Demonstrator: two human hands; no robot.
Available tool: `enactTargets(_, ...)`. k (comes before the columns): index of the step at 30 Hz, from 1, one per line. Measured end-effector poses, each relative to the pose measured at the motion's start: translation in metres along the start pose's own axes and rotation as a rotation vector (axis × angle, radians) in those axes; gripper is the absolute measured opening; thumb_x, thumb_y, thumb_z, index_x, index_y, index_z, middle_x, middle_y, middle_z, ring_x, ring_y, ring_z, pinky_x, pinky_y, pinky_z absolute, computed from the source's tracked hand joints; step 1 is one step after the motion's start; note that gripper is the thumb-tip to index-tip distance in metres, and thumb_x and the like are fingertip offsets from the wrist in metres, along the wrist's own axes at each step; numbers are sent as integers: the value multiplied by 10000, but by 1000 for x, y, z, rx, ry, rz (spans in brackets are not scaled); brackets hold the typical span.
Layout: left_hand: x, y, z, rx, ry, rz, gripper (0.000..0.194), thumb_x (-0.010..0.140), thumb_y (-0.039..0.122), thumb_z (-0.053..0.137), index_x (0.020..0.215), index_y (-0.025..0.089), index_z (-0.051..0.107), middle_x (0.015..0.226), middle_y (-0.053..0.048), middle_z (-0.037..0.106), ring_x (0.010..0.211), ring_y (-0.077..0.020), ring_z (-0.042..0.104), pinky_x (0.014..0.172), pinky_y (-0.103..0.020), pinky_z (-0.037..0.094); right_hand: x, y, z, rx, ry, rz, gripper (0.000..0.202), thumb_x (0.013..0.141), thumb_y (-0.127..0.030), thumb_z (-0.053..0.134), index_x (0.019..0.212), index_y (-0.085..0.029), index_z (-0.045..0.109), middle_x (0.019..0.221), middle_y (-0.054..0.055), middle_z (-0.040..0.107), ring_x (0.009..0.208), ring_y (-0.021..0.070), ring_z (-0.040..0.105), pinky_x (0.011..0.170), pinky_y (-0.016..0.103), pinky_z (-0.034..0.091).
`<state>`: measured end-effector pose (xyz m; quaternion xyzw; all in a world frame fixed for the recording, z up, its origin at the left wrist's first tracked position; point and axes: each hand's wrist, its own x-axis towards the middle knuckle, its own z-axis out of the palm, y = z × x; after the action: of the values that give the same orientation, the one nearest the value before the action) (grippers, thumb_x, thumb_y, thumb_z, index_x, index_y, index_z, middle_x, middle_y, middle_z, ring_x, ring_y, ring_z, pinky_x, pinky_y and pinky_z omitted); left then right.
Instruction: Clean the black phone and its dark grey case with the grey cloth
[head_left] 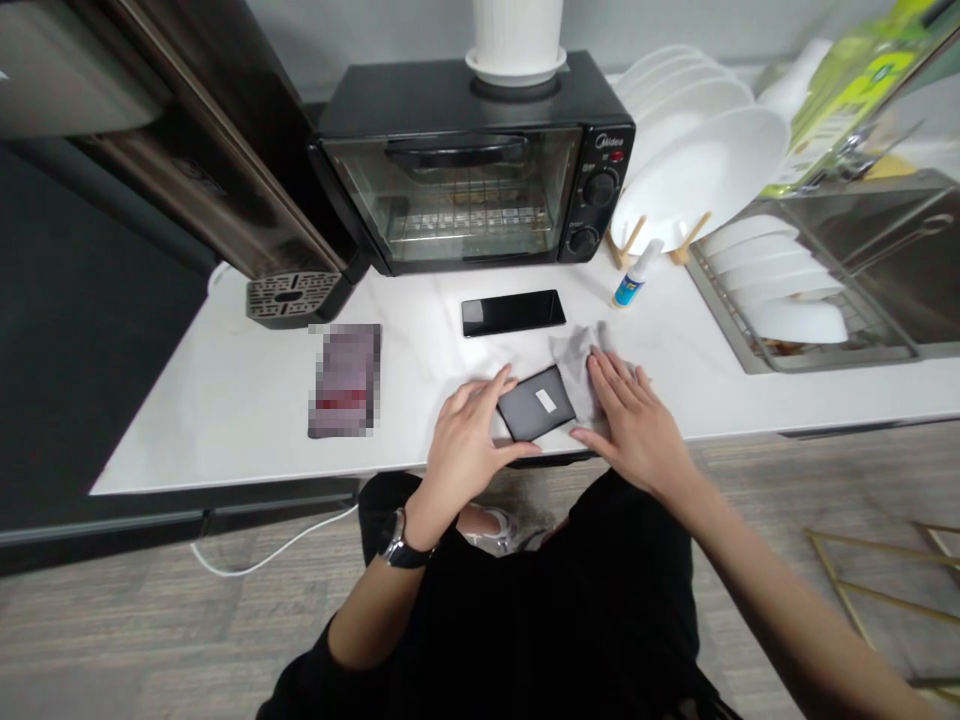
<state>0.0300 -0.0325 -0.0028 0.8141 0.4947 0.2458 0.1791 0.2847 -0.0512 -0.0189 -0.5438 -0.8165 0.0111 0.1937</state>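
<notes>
My left hand [469, 430] grips the left end of a flat black rectangular case [531, 410] with a small white label on top. Its thumb lies along the near edge and its fingertips at the far corner. A crumpled grey cloth [576, 362] spreads against the right side of the case. On that cloth my right hand [630, 420] lies flat, fingers stretched out and thumb apart, close to the case's near right corner. Just beyond the case, a black smartphone [514, 313] rests face up on the white counter [420, 380].
A toaster oven [472, 190] stands at the back, a white pot [517, 35] on top. A small spray bottle [636, 278] stands by racked plates [697, 170]. The sink [750, 355] is at right, a blurred purple packet [346, 380] and a drinks machine [296, 295] at left.
</notes>
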Motion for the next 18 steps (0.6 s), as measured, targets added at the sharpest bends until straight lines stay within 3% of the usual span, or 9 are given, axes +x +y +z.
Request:
enactTargets(5,-2,-4,0,30,13,-7,1020,823,357,899,1659,255,323,1435,-112,679,1303,-305,597,1117,-458,517,7,-49,10,227,-133,-296,1091,907,-863,457,1663,-88,323,1703,190,379,1623,296,342,1339,552,314)
enactTargets(7,-3,-6,0,31,19,-3,1029,816,382,903,1657,241,328,1423,-122,679,1297,-301,601,1111,-443,523,10,-42,8,245,-148,-304,995,946,-817,455,1649,-118,367,1693,163,411,1602,273,388,1324,529,355)
enactTargets(11,-2,-6,2,14,1,0,1182,727,499,947,1674,298,269,1442,-92,690,1317,-323,575,1149,-497,486,6,-8,-1,109,-59,-97,832,1026,-680,460,1668,-162,343,1717,153,363,1608,329,365,1290,619,377)
enactTargets(13,-2,-5,2,24,-2,-11,1168,738,502,940,1674,303,270,1442,-94,689,1314,-327,577,1140,-505,487,1,-14,-1,100,-38,-110,933,986,-732,495,1672,-125,321,1720,176,343,1618,352,334,1293,629,367)
enactTargets(15,-2,-5,3,38,5,-18,1072,805,469,901,1670,274,298,1424,-115,684,1305,-315,591,1117,-478,505,-4,-32,2,156,-65,-222,1060,926,-816,502,1665,-79,315,1712,195,351,1618,340,339,1302,588,376)
enactTargets(18,-3,-5,2,38,14,-6,998,851,435,868,1664,251,320,1443,-128,662,1309,-299,599,1111,-444,512,-5,-41,4,212,-127,-314,1007,951,-803,471,1677,-127,300,1696,154,402,1600,285,389,1306,537,390)
